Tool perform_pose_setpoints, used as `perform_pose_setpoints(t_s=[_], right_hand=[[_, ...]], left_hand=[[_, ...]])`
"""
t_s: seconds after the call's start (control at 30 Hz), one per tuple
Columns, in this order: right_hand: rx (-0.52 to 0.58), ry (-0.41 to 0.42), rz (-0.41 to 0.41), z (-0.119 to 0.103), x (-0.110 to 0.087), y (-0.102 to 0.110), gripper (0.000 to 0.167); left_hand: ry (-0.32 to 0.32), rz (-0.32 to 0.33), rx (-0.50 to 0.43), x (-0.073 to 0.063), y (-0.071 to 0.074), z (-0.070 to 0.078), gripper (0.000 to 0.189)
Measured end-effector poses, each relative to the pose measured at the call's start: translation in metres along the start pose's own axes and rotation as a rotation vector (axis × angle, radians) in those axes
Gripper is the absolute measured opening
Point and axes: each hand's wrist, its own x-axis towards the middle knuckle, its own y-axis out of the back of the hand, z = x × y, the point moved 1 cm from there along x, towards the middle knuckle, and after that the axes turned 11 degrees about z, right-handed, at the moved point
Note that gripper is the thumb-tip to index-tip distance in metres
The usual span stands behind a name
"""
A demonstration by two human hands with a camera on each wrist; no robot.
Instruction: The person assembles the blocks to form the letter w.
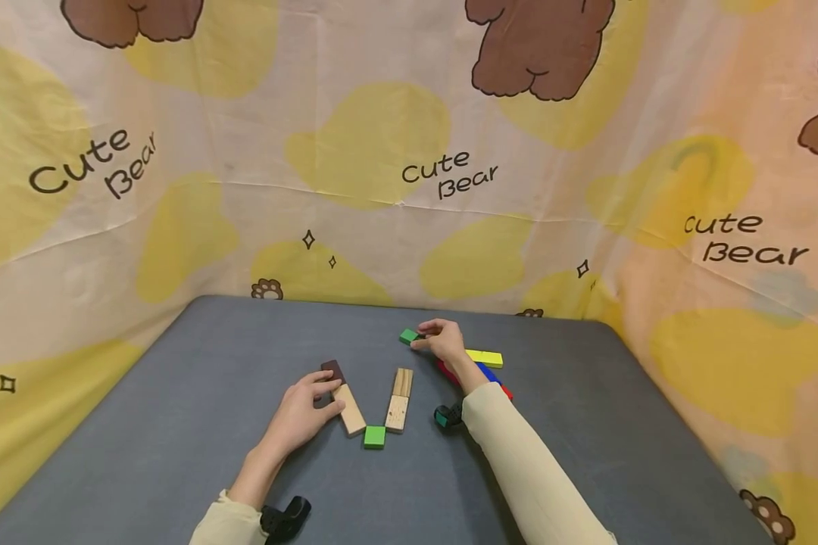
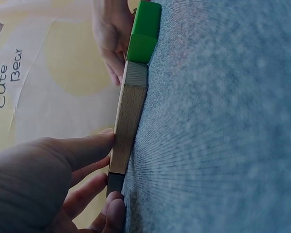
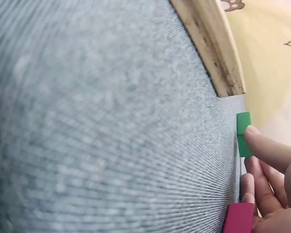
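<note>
My left hand (image 1: pixel 301 412) rests its fingers and thumb on a dark brown block (image 1: pixel 333 369) and a light wooden block (image 1: pixel 350 414) laid end to end. In the left wrist view, the thumb touches the side of that wooden block (image 2: pixel 128 131). A bright green block (image 1: pixel 374 439) lies at its near end. From there a second row, a knotted wooden block (image 1: pixel 396 415) and a striped one (image 1: pixel 403 381), runs away, forming a V. Beyond it my right hand (image 1: pixel 444 344) pinches a darker green block (image 1: pixel 408 336); the thumb overlaps this green block (image 3: pixel 243 120) in the right wrist view.
Under and beside the right forearm lie a yellow block (image 1: pixel 485 359), a blue block (image 1: pixel 488 374) and red pieces (image 1: pixel 507 392), partly hidden. A grey cloth-covered table (image 1: pixel 177 424) carries everything. A patterned curtain (image 1: pixel 361 144) hangs close behind it.
</note>
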Motion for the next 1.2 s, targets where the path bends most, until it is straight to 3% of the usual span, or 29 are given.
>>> perform_pose_setpoints(t_s=[0.5, 1.2], right_hand=[[-0.038, -0.027, 0.024, -0.003, 0.0, -0.011, 0.034], [0.046, -0.054, -0.027, 0.001, 0.001, 0.003, 0.033]], left_hand=[[0.016, -0.001, 0.027, -0.001, 0.002, 0.0, 0.044], [0.014, -0.018, 0.033, 0.001, 0.0, 0.002, 0.044]])
